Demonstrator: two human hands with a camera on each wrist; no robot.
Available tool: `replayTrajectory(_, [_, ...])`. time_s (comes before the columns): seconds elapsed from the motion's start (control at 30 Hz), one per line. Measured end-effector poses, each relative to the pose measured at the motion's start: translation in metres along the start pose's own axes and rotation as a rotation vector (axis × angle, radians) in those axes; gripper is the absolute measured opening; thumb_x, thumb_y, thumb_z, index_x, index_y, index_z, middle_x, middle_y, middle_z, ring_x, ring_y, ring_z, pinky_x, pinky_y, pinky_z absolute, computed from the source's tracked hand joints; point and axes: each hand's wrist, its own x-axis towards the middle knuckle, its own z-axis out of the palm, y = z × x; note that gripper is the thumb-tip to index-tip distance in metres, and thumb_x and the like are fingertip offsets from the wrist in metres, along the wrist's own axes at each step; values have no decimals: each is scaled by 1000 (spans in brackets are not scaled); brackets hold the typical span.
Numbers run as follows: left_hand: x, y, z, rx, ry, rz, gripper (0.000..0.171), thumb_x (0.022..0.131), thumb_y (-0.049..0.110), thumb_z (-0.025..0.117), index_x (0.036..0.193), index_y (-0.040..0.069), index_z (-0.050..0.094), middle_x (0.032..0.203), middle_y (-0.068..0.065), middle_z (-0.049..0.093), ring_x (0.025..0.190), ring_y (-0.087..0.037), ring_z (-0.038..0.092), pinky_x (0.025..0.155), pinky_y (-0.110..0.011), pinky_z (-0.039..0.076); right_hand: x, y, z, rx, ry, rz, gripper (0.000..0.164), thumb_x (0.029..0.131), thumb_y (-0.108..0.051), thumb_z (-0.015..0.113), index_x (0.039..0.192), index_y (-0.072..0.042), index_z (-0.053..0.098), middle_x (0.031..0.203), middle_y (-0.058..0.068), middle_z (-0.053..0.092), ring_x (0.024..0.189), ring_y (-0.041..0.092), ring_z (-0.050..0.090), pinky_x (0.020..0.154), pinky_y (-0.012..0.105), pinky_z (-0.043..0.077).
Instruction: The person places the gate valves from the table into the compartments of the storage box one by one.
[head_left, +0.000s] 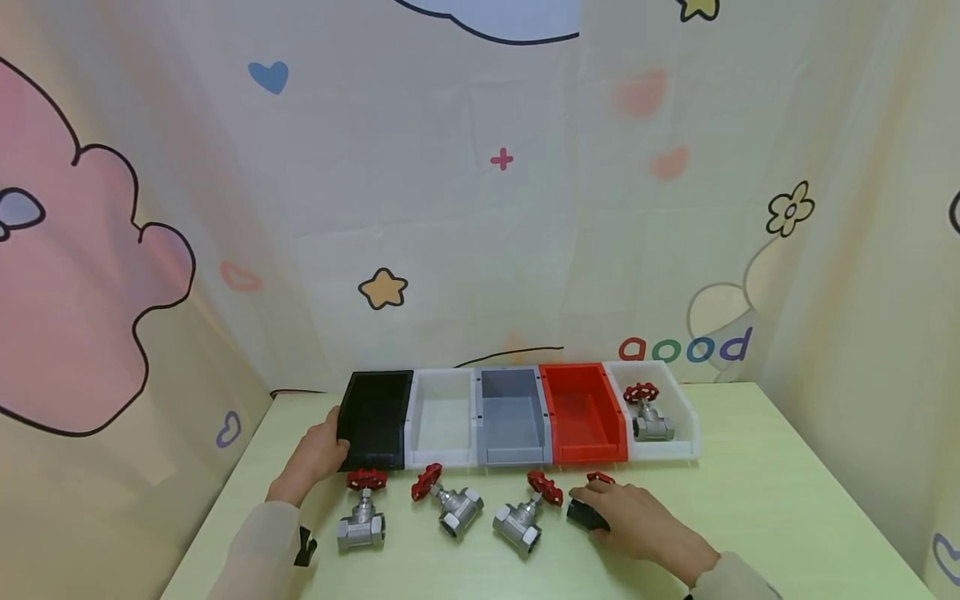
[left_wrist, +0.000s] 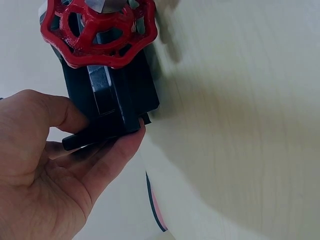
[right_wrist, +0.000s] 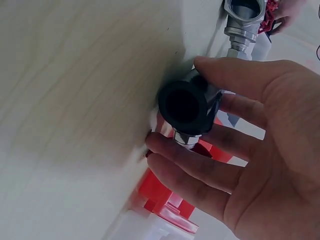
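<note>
My left hand (head_left: 315,454) grips the left edge of the black bin (head_left: 375,459); in the left wrist view its thumb lies inside the wall and its fingers outside. My right hand (head_left: 637,521) holds a valve with a black end (head_left: 587,515) low over the table. Only a bit of that valve's red handwheel (head_left: 600,477) shows past the fingers. In the right wrist view, thumb and fingers curl round the valve's black round opening (right_wrist: 182,107). To the left lie a silver valve (head_left: 519,527), another silver valve (head_left: 458,508) and a third silver valve (head_left: 362,529), all with red handwheels.
Joined to the black bin in a row are a white bin (head_left: 441,458), a grey bin (head_left: 514,456), a red bin (head_left: 590,453) and a right-hand white bin (head_left: 686,448). The last one holds a silver valve (head_left: 652,425). A printed curtain (head_left: 450,208) hangs behind the table (head_left: 772,500).
</note>
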Motion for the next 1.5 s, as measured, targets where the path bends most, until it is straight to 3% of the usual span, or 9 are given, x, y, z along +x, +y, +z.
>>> replayTrajectory(0.3, [-1,2,0,-8,-17,-20,70,94,11,47,152,-9,14,69,-11,56,54,-18,45,56,-33,37,0,-3,3,-39,36,-23,54,75,-25,83,125,-16,64,113,6,67,87,22,63,75,44,54])
replayTrajectory(0.53, [-1,3,-1,14,5,4,69,93,10,49,150,-12,17,93,-23,65,65,-22,51,65,-37,42,0,-3,4,-35,44,-27,52,76,-24,82,124,-15,65,111,6,68,90,25,65,81,47,55])
replayTrajectory(0.8, [-1,2,1,4,-11,5,69,94,10,47,151,-12,15,78,-15,62,60,-20,49,62,-36,41,0,-2,8,-38,43,-20,52,76,-24,83,123,-14,65,111,6,68,93,25,65,84,47,55])
replayTrajectory(1.0, [-1,-1,3,-17,-15,-9,70,94,10,46,153,-9,12,60,-5,47,48,-15,38,51,-32,35,4,-5,13,-34,41,28,48,77,-24,82,121,-13,65,111,6,67,94,25,63,87,48,54])
replayTrajectory(1.37, [1,-1,2,-25,-19,-11,71,95,11,45,153,-8,10,56,-2,43,45,-13,34,49,-31,33,4,-8,12,-38,128,19,34,76,-20,82,104,-8,68,98,4,64,81,22,62,81,44,55])
replayTrajectory(1.5, [1,-2,2,-24,-19,-7,71,96,12,45,153,-8,10,57,-3,45,46,-14,35,49,-31,33,3,-7,13,-11,144,10,34,76,-18,81,104,-6,67,99,6,63,83,22,61,82,44,54])
